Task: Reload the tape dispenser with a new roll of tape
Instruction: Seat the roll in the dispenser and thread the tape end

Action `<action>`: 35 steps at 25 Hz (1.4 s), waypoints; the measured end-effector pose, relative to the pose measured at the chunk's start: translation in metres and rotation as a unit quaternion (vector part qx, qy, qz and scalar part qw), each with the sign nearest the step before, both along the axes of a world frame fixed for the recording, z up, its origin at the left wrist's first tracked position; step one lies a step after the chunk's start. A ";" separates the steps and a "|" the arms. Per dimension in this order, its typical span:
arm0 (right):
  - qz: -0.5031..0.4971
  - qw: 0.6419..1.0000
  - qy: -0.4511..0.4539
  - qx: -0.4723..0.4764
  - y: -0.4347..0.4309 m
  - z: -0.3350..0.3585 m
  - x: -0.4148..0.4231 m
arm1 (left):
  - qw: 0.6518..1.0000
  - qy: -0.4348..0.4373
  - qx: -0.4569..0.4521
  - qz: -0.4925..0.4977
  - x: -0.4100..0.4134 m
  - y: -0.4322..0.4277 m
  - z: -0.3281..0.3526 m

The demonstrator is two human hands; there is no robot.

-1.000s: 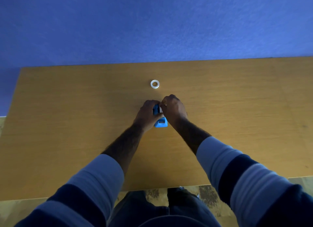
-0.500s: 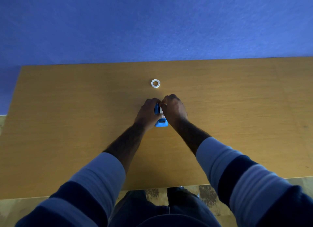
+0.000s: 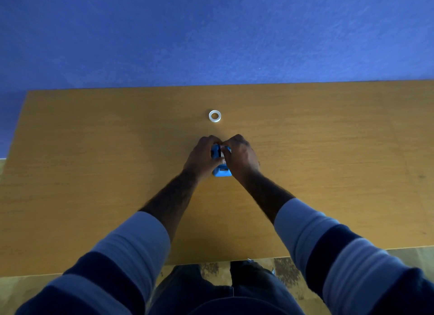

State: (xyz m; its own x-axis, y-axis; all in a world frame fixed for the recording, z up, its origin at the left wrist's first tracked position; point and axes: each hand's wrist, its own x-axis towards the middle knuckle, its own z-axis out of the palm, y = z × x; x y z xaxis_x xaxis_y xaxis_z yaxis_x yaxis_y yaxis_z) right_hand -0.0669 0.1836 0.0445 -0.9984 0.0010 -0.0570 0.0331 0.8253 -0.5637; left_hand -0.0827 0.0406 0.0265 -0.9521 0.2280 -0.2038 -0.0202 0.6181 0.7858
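Observation:
A small blue tape dispenser (image 3: 221, 171) stands on the wooden table (image 3: 94, 173) in the middle of the view. My left hand (image 3: 203, 156) grips its left side. My right hand (image 3: 240, 156) closes over its top right, fingertips pinching at something whitish in the dispenser's upper slot; what that piece is stays mostly hidden by my fingers. A small white ring of tape (image 3: 214, 116) lies flat on the table just beyond both hands, untouched.
A blue wall (image 3: 211, 33) rises right behind the table's far edge. The near edge of the table runs above my knees (image 3: 211, 289), with patterned floor below.
Both hands stay on the dispenser with only small finger shifts at its top. The white ring has not moved.

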 end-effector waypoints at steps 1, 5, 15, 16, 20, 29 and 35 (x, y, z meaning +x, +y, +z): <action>0.001 1.000 0.000 -0.004 0.000 -0.002 0.001 | 1.000 0.001 0.001 -0.002 0.000 0.000 0.000; -0.008 1.000 -0.013 0.013 0.000 -0.003 -0.006 | 1.000 0.001 0.014 0.025 0.001 0.001 -0.002; -0.011 0.999 0.005 0.048 -0.001 0.001 -0.019 | 1.000 0.024 0.010 0.007 0.004 -0.001 0.000; -0.004 0.999 0.009 0.048 0.000 0.000 -0.018 | 1.000 0.027 0.010 0.003 0.004 -0.001 -0.001; 0.026 0.997 0.043 0.056 0.005 -0.004 -0.006 | 0.999 0.021 0.028 -0.003 -0.001 -0.002 0.002; 0.029 0.993 0.046 0.100 0.004 -0.003 -0.015 | 0.999 0.032 0.005 -0.014 -0.001 -0.001 0.002; 0.056 0.989 0.066 0.120 0.007 0.000 -0.004 | 1.000 0.010 0.003 -0.013 -0.003 -0.004 0.002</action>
State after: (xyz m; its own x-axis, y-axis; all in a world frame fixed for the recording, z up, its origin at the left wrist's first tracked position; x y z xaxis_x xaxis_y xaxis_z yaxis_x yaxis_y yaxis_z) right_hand -0.0707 0.1907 0.0441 -0.9916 -0.1128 0.0625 -0.1275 0.9304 -0.3435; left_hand -0.0860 0.0363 0.0287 -0.9494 0.2545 -0.1838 0.0117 0.6138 0.7894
